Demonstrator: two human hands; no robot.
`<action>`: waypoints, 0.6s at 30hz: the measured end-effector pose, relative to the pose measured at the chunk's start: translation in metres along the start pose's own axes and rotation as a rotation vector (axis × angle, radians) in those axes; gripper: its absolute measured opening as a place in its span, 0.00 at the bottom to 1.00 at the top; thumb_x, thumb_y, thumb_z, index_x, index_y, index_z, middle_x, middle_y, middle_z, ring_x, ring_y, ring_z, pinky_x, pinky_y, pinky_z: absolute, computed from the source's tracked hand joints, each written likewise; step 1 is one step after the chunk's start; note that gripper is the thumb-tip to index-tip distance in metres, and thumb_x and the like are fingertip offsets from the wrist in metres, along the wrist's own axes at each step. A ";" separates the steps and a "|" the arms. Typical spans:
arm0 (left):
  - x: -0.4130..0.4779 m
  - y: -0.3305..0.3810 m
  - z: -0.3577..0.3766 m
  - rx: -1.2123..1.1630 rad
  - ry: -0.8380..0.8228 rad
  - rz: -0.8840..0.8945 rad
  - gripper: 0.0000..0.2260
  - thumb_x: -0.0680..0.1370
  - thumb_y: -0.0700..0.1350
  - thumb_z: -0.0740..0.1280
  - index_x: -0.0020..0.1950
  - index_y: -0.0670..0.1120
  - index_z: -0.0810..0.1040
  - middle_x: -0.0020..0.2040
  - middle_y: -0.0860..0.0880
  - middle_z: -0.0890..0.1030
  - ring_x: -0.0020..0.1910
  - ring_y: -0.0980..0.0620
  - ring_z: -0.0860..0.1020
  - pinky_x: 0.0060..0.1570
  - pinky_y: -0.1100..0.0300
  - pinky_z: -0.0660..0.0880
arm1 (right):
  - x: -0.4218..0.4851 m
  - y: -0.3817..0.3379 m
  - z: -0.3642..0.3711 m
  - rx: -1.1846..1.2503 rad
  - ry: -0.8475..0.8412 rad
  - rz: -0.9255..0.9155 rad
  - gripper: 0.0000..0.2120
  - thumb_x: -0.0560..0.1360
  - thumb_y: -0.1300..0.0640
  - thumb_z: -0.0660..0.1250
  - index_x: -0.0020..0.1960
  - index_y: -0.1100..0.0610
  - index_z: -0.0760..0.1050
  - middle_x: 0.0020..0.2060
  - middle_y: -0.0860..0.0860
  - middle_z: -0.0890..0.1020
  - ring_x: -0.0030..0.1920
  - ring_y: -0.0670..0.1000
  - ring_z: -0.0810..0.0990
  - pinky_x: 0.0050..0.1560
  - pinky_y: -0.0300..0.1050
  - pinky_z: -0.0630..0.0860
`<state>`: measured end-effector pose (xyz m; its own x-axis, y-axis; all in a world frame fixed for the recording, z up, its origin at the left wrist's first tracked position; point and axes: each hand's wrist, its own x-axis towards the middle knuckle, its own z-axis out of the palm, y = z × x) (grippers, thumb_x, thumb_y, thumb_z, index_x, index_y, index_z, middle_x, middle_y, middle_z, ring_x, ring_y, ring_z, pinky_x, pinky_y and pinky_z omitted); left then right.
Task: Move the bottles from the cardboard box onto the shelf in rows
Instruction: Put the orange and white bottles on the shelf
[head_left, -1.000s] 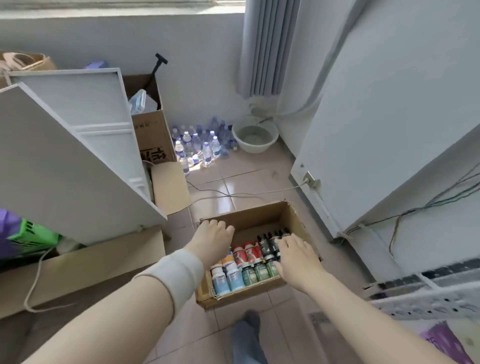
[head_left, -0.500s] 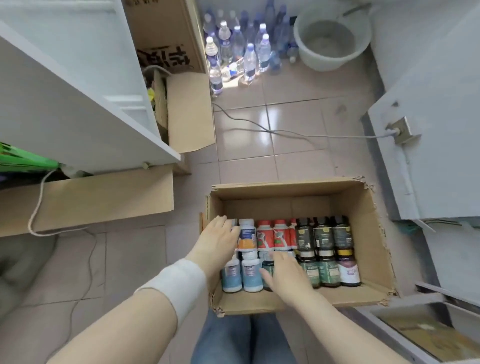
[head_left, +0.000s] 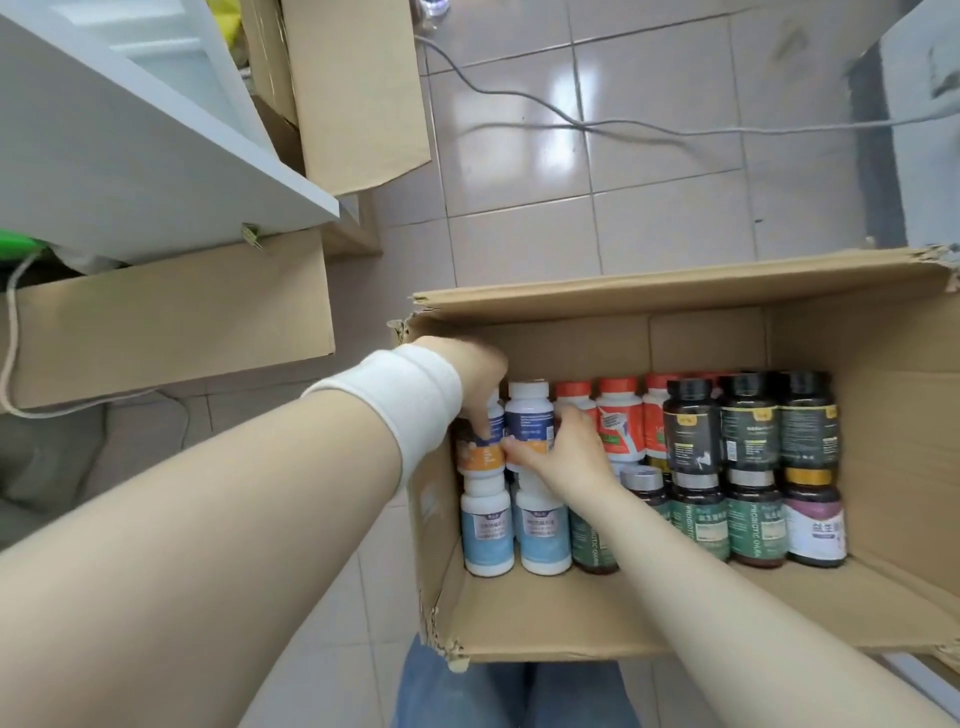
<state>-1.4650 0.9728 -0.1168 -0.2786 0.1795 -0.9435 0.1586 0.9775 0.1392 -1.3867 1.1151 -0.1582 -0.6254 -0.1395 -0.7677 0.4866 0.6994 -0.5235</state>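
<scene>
An open cardboard box (head_left: 675, 291) stands on the tiled floor, packed with several upright bottles. In its far left corner my left hand (head_left: 475, 382), with a white wristband, grips a white bottle with an orange label (head_left: 483, 460). Right beside it my right hand (head_left: 563, 449) grips a white bottle with a dark blue label (head_left: 527, 415). In front of these stand two light blue labelled bottles (head_left: 487, 530). Red-capped white bottles (head_left: 621, 415) fill the back middle, dark bottles (head_left: 748, 421) the right. The white shelf unit (head_left: 130, 156) rises at upper left.
Flattened cardboard (head_left: 166, 322) leans under the shelf unit, and another brown carton (head_left: 353, 88) stands behind it. A grey cable (head_left: 597, 124) trails across the floor tiles beyond the box. My jeans-clad legs (head_left: 509, 696) are below the box's near edge.
The view has dropped much closer to the box. Both hands have reached deeper into its left corner and closed round the two back bottles.
</scene>
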 end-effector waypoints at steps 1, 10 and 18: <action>0.000 0.000 -0.001 -0.045 0.012 0.008 0.27 0.69 0.53 0.74 0.63 0.42 0.73 0.58 0.45 0.78 0.55 0.44 0.77 0.55 0.53 0.76 | -0.003 0.000 -0.003 0.078 -0.006 0.024 0.20 0.67 0.53 0.75 0.53 0.61 0.74 0.49 0.56 0.80 0.50 0.53 0.78 0.46 0.43 0.72; -0.050 0.014 0.006 -0.857 0.375 0.170 0.23 0.72 0.45 0.73 0.67 0.48 0.73 0.64 0.51 0.76 0.62 0.54 0.74 0.59 0.64 0.70 | -0.054 0.014 -0.066 0.438 0.003 0.071 0.17 0.71 0.57 0.72 0.57 0.52 0.70 0.49 0.45 0.77 0.47 0.40 0.75 0.44 0.29 0.70; -0.188 0.083 -0.009 -1.358 0.567 0.449 0.15 0.77 0.42 0.67 0.61 0.55 0.72 0.49 0.53 0.76 0.44 0.59 0.77 0.42 0.70 0.77 | -0.194 -0.003 -0.138 0.850 0.172 0.057 0.29 0.63 0.50 0.77 0.60 0.59 0.74 0.48 0.50 0.83 0.53 0.51 0.80 0.62 0.49 0.73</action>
<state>-1.4078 1.0209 0.0742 -0.8075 0.1874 -0.5593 -0.5422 0.1374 0.8289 -1.3507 1.2366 0.0434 -0.6365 0.0351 -0.7705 0.7676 -0.0683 -0.6372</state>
